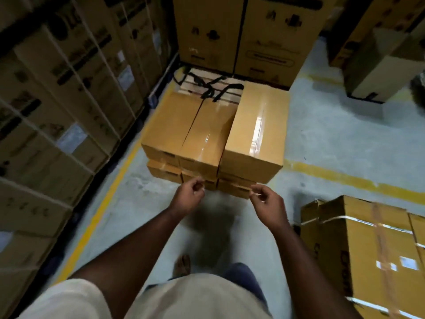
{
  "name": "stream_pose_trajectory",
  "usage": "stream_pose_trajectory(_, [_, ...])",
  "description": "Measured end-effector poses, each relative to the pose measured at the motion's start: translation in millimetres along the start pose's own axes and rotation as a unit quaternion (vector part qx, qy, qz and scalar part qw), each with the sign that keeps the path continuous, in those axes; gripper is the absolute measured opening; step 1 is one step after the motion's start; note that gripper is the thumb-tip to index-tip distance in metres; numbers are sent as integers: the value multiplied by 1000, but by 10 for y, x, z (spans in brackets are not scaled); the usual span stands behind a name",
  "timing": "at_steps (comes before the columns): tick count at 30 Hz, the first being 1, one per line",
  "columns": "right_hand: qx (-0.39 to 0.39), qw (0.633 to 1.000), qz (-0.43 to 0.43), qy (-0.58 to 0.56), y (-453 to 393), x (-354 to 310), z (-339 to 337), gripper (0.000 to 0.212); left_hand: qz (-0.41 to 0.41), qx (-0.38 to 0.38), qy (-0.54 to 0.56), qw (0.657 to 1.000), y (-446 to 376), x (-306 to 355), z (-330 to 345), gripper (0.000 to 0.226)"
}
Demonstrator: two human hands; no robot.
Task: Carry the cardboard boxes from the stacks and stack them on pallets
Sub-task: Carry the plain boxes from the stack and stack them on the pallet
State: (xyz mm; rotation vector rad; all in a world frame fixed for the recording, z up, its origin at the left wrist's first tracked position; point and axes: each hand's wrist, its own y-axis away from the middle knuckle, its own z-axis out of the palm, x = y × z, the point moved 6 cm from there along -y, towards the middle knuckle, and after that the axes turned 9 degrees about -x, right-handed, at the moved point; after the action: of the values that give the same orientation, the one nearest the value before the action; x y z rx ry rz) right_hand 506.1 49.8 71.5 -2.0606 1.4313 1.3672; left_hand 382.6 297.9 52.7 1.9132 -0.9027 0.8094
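Concrete warehouse floor (322, 139), taped cardboard boxes (213, 132) stacked centre frame, pallet beneath hidden, left hand (188, 195) and right hand (266, 201) loosely curled, empty, just short of stack, print on upper-left cartons (57, 88) blurred.

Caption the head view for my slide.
Both empty hands reach toward taped cardboard boxes stacked on a warehouse floor.

Two empty, loosely curled hands (226, 196) just before low stacked cardboard boxes (213, 132) on grey floor (333, 139)
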Motion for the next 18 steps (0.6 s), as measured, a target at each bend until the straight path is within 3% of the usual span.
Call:
stream_pose_trajectory(2, [16,1000,3,11,-267,45,-213,19,0,-36,-19,999,-450,227,-36,31])
stream_pose_trajectory(6, [51,986,67,-145,-1021,266,-537,25,-20,-58,-34,998,-1484,547,76,32])
stream_pose_trajectory(9, [51,980,76,-174,-1858,445,-557,15,-63,-89,-21,994,-2338,702,382,42])
stream_pose_trajectory(11, [41,982,91,-157,-2359,612,-503,14,-118,-106,11,987,-2787,705,624,56])
stream_pose_trajectory(14, [61,982,152,-96,-3044,1104,-527,27,-204,-68,57,975,-3420,619,880,76])
stream_pose_trajectory(18, [83,973,212,32,-3577,1422,-710,27,-294,-35,47,954,-3940,496,932,90])
